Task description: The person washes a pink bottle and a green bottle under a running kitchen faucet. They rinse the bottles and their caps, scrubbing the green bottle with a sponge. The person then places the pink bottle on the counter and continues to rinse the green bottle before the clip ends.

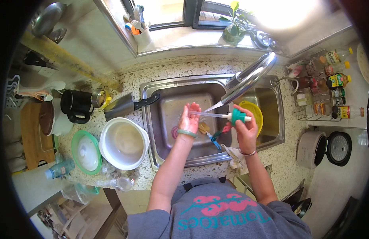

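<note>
My right hand is closed round a green-and-white cap with a long clear tube. The tube points left across the steel sink, its end at the palm of my left hand. That hand is palm up with its fingers apart, a pale green bangle on the wrist; I cannot tell whether the tube touches it. Water runs from the chrome tap beside the tube. Below lie a tan item, a pink ring-shaped item and a slim blue item.
A cleaver lies across the sink's left rim. Left of it stand a white pot, a green-rimmed lid and a black mug. A yellow colander sits in the right basin; a cloth lies on the front edge.
</note>
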`<state>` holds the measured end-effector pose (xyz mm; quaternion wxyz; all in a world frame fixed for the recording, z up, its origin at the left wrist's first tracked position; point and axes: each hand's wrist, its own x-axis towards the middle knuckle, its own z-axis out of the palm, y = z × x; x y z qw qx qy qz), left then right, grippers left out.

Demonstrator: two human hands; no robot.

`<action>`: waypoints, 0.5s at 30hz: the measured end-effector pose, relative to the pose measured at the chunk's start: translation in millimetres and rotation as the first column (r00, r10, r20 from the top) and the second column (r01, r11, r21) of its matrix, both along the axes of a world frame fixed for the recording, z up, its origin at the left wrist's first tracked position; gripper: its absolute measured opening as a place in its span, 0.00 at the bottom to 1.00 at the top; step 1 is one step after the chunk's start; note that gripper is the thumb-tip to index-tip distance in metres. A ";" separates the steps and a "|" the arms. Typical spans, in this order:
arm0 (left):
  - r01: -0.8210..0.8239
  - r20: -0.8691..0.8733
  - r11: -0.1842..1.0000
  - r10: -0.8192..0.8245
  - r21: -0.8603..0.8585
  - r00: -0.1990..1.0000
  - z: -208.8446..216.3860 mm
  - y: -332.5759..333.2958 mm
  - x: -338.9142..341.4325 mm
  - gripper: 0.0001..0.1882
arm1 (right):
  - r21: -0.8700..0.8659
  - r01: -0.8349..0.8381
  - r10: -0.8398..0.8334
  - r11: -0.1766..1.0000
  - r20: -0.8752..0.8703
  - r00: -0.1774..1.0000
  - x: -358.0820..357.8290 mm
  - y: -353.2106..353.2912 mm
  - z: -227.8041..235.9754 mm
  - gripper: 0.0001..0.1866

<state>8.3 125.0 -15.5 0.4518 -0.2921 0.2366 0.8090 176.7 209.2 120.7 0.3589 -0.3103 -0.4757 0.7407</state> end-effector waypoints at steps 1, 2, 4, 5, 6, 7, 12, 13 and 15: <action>0.042 -0.035 0.999 -0.042 0.023 0.999 1.1 -7.3 -6.1 0.11 | -0.063 0.039 -0.039 0.997 0.009 0.999 4.4 5.7 1.0 0.20; 0.084 -0.070 0.995 -0.081 0.044 0.994 2.5 -14.0 -10.9 0.12 | -0.126 0.078 -0.076 0.989 0.020 0.997 7.8 10.7 1.4 0.20; 0.114 -0.218 0.987 -0.136 -0.110 0.967 13.9 -25.6 -14.2 0.13 | -0.088 0.117 -0.113 0.989 0.050 0.992 13.3 17.7 1.5 0.20; 0.125 -0.284 0.974 -0.176 -0.188 0.942 21.2 -30.0 -14.8 0.15 | -0.069 0.142 -0.137 0.988 0.065 0.988 15.2 20.5 0.7 0.20; 0.107 -0.461 0.940 -0.256 -0.325 0.850 26.6 -36.8 -16.8 0.17 | 0.035 0.081 -0.085 0.996 0.132 0.988 14.2 21.4 0.2 0.21; 0.062 -0.603 0.890 -0.356 -0.452 0.714 31.9 -46.7 -19.9 0.20 | 0.130 0.016 -0.042 0.991 0.200 0.979 12.4 20.2 0.0 0.22; -0.117 -0.587 0.576 -0.792 -0.809 0.164 -2.1 -111.0 -18.8 0.38 | 0.367 -0.168 0.033 0.915 0.346 0.938 2.8 13.9 -15.1 0.24; -0.138 -0.524 0.508 -0.843 -0.850 0.124 -3.6 -117.5 -11.2 0.40 | 0.350 -0.138 0.015 0.927 0.333 0.943 -0.2 10.8 -15.1 0.23; -0.094 -0.438 0.434 -0.899 -0.896 0.022 -13.0 -131.9 -2.8 0.50 | 0.146 -0.125 0.071 0.981 0.326 0.943 -2.3 4.9 0.6 0.23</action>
